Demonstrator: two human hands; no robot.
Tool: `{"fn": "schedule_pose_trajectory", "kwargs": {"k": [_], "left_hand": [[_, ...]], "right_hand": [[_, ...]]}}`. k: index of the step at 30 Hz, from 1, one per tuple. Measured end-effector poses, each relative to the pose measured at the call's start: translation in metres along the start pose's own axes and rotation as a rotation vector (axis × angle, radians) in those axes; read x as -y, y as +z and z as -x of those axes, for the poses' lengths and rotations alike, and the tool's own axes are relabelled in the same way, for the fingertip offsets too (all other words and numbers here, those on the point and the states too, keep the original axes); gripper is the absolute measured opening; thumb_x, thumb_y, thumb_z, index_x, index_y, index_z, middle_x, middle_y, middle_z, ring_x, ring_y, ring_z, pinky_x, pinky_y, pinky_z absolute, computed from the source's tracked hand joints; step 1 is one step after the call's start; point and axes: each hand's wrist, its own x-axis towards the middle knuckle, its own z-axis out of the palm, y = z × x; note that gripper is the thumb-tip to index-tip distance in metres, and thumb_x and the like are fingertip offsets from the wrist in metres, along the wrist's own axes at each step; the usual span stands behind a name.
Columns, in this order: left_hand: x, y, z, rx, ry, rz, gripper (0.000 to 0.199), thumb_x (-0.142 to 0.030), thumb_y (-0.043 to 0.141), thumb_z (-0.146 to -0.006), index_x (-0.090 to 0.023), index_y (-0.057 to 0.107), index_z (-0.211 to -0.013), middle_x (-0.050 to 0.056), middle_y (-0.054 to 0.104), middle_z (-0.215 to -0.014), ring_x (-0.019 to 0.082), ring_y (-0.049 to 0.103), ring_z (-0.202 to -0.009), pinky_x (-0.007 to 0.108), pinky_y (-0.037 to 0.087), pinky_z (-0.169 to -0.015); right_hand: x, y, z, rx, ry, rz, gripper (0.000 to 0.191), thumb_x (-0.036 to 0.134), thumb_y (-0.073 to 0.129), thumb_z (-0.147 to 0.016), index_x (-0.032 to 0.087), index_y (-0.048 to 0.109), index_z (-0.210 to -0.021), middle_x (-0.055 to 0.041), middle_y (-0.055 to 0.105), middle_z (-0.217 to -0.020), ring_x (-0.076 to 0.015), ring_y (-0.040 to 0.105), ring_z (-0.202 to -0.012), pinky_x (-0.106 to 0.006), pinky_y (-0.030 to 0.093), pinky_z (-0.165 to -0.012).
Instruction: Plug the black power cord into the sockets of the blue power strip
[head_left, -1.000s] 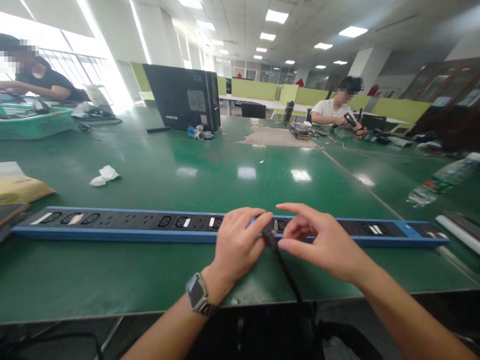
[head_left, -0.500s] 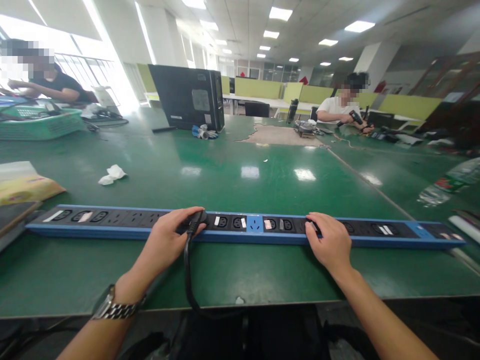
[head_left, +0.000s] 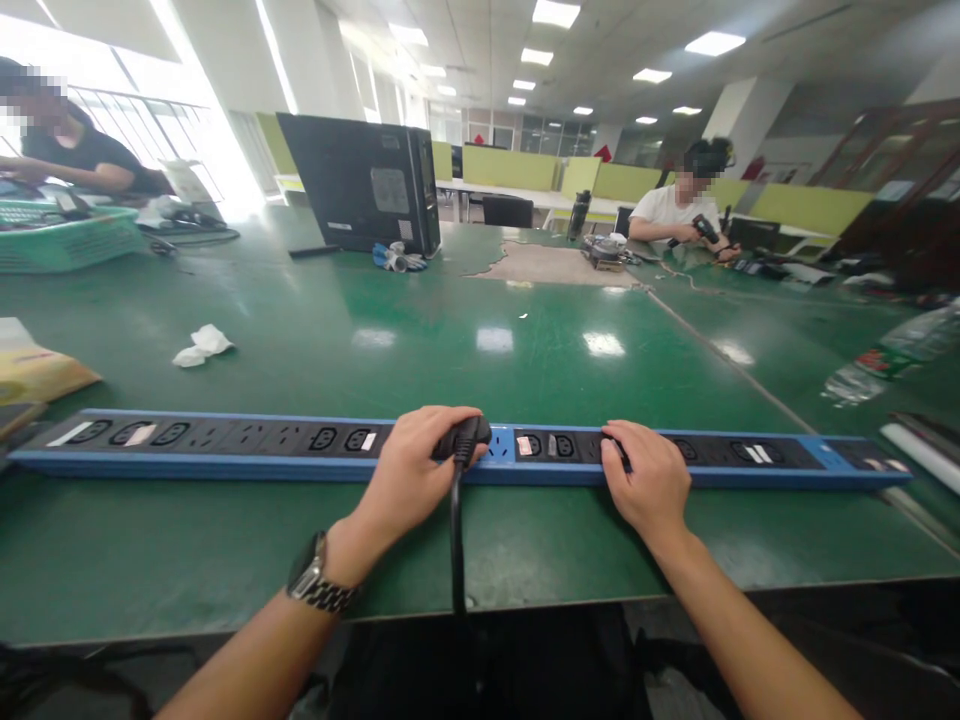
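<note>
Head: two hands [head_left: 421, 462]; one plug [head_left: 471, 432]; one strip [head_left: 262, 463]

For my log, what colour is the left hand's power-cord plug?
The power-cord plug is black, best seen in the head view.

One power strip [head_left: 546, 447], one corded plug [head_left: 468, 440], one watch [head_left: 321, 582], two co-workers [head_left: 664, 213]

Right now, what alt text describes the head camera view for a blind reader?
A person's left hand holds a black plug at a long blue power strip, the right hand touching it. Beyond, a black computer tower stands on the green table.
</note>
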Motion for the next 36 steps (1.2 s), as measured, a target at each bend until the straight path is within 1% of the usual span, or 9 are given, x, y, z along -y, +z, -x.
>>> {"fn": "schedule_pose_trajectory", "kwargs": {"k": [3,6,10,15,20,24,26,31,36], "left_hand": [[-0.005,0.021,-0.008,0.088,-0.022,0.000,0.027,-0.037,0.065,-0.087,-0.022,0.065,-0.110,0.006,0.072,-0.105,0.024,0.066,-0.099,0.042,0.049,-0.090],[-0.005,0.029,-0.008,0.095,-0.034,-0.002,0.028,-0.034,0.065,-0.088,-0.023,0.063,-0.113,0.006,0.071,-0.110,0.024,0.065,-0.102,0.043,0.047,-0.092],[-0.007,0.028,-0.006,0.122,-0.046,-0.005,0.026,-0.031,0.065,-0.087,-0.025,0.063,-0.113,0.004,0.071,-0.110,0.023,0.064,-0.102,0.042,0.047,-0.093],[-0.012,0.033,-0.006,0.109,-0.103,-0.084,0.024,-0.037,0.063,-0.089,-0.023,0.061,-0.108,0.004,0.072,-0.096,0.024,0.064,-0.092,0.041,0.049,-0.087],[-0.014,0.031,-0.009,0.127,-0.044,-0.111,0.027,-0.037,0.063,-0.088,-0.023,0.062,-0.111,0.007,0.070,-0.108,0.026,0.064,-0.101,0.043,0.048,-0.091],[-0.008,0.021,-0.011,0.125,-0.069,-0.056,0.026,-0.036,0.062,-0.088,-0.022,0.063,-0.110,0.007,0.071,-0.103,0.024,0.066,-0.095,0.039,0.051,-0.085],[-0.008,0.020,-0.010,0.139,-0.051,-0.024,0.027,-0.036,0.063,-0.088,-0.023,0.062,-0.112,0.006,0.071,-0.106,0.024,0.066,-0.098,0.038,0.051,-0.087],[-0.013,0.028,-0.009,0.169,-0.099,-0.081,0.023,-0.032,0.064,-0.088,-0.023,0.063,-0.108,0.005,0.072,-0.104,0.025,0.065,-0.098,0.044,0.048,-0.092],[-0.010,0.032,-0.008,0.152,-0.068,-0.100,0.024,-0.031,0.067,-0.086,-0.023,0.065,-0.109,0.006,0.071,-0.110,0.026,0.063,-0.104,0.046,0.046,-0.093]], "right_hand": [[0.000,0.000,0.000,0.012,0.001,-0.003,0.024,0.029,0.050,-0.091,0.018,0.070,-0.099,-0.0058,0.073,-0.106,-0.0208,0.066,-0.103,-0.033,0.043,-0.093],[0.000,0.001,-0.001,0.007,0.014,-0.009,0.024,0.029,0.050,-0.091,0.018,0.070,-0.098,-0.0054,0.074,-0.105,-0.0204,0.066,-0.103,-0.033,0.043,-0.093],[0.001,0.001,-0.001,-0.002,0.027,-0.009,0.024,0.029,0.050,-0.090,0.019,0.070,-0.098,-0.0051,0.074,-0.105,-0.0202,0.066,-0.102,-0.033,0.043,-0.093],[0.002,0.001,0.001,-0.016,0.030,-0.021,0.023,0.029,0.051,-0.090,0.019,0.070,-0.098,-0.0050,0.074,-0.105,-0.0199,0.066,-0.102,-0.033,0.043,-0.093],[0.002,-0.001,0.001,0.006,0.032,-0.028,0.025,0.029,0.050,-0.091,0.018,0.070,-0.100,-0.0061,0.073,-0.107,-0.0204,0.065,-0.105,-0.033,0.042,-0.094],[0.002,-0.002,0.000,0.021,0.036,-0.032,0.026,0.029,0.048,-0.091,0.018,0.070,-0.099,-0.0070,0.073,-0.107,-0.0213,0.065,-0.105,-0.034,0.042,-0.094],[0.004,-0.002,0.000,0.013,0.047,-0.028,0.026,0.029,0.048,-0.090,0.018,0.070,-0.098,-0.0069,0.074,-0.106,-0.0215,0.065,-0.103,-0.034,0.042,-0.094],[0.005,-0.001,0.001,0.018,0.054,-0.026,0.025,0.028,0.049,-0.090,0.018,0.070,-0.098,-0.0071,0.073,-0.107,-0.0217,0.065,-0.104,-0.035,0.043,-0.094],[0.001,-0.002,-0.002,0.016,0.086,-0.096,0.024,0.029,0.051,-0.089,0.018,0.071,-0.097,-0.0072,0.073,-0.108,-0.0228,0.065,-0.105,-0.037,0.043,-0.095]]}}
